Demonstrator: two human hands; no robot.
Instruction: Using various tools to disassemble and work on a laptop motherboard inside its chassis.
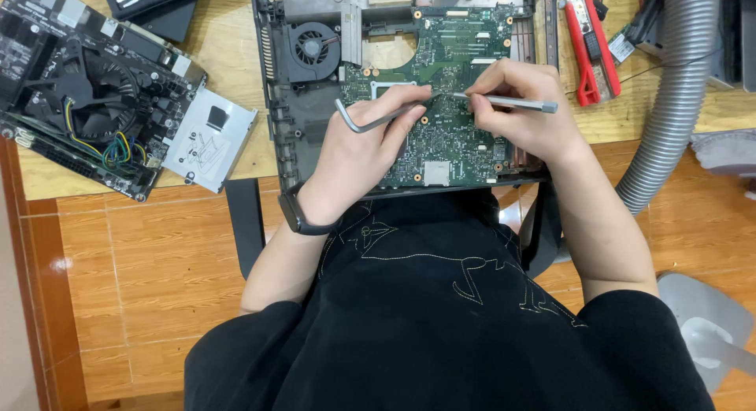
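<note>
Left hand (366, 147) clamped on bent hex key (370, 120), right hand (516, 104) pinching slim screwdriver (508, 102) — both palm-down over green motherboard (449, 155).

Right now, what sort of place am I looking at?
Probably an electronics repair bench: an opened laptop with its green board bare, a desktop motherboard with a fan, and red pliers on a wooden table.

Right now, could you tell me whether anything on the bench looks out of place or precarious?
Yes: the silver drive bracket hangs past the table edge, and the opened laptop base overhangs toward the person's lap.
</note>
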